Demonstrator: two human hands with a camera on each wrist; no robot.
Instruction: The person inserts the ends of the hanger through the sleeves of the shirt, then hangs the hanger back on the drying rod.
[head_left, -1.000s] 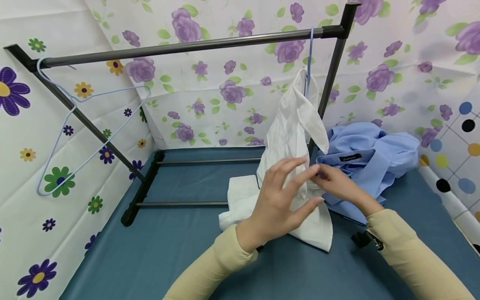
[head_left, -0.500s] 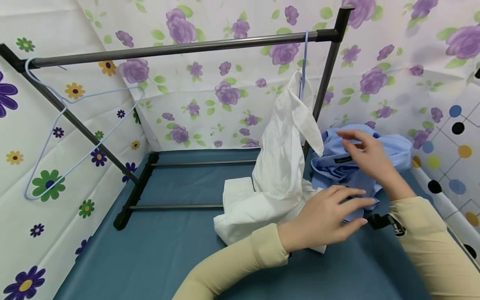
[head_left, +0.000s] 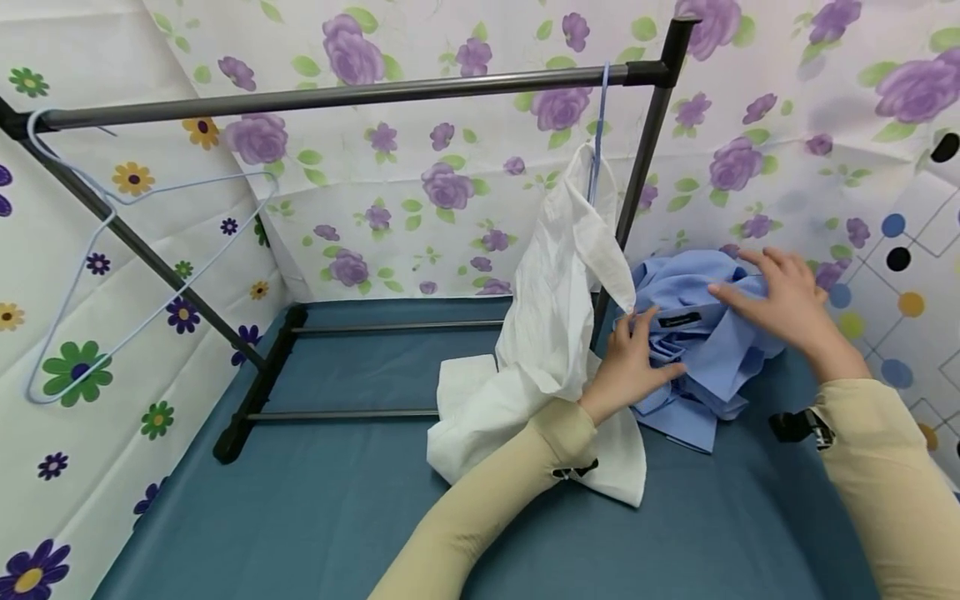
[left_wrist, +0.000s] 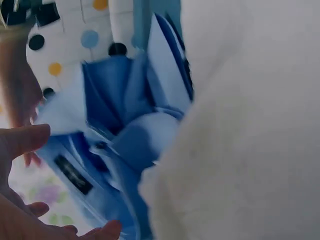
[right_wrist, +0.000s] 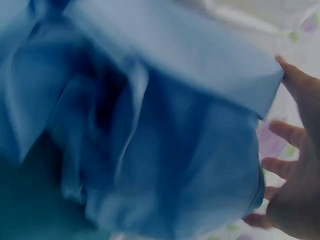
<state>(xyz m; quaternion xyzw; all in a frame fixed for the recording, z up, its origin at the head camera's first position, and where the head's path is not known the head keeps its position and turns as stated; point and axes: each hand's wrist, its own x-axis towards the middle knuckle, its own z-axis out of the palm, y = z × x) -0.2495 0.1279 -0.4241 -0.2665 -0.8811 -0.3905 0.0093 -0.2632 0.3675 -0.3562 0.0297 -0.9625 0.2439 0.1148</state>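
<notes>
A crumpled light blue shirt [head_left: 712, 358] with a black neck label [head_left: 678, 320] lies at the right, beside the rack. My left hand [head_left: 628, 367] is at its left side, thumb and fingers spread apart; in the left wrist view the fingertips [left_wrist: 107, 231] come right up to the blue cloth. My right hand [head_left: 791, 304] reaches over the shirt's right side with spread fingers. The right wrist view has that hand [right_wrist: 295, 175] along the edge of the blue cloth, thumb near a corner. A white shirt [head_left: 551, 292] hangs just left of my left hand, its lower part on the table.
A black clothes rack [head_left: 337, 94] stands on the blue-green table [head_left: 315, 517]. An unloaded blue wire hanger [head_left: 150, 325] hangs at its left end; another hanger [head_left: 597, 142] at the right carries the white shirt. Floral sheeting [head_left: 420, 208] covers the walls behind.
Both hands have left the white shirt and moved right to the blue shirt, one at each side of it. The head view has shifted slightly to the right.
</notes>
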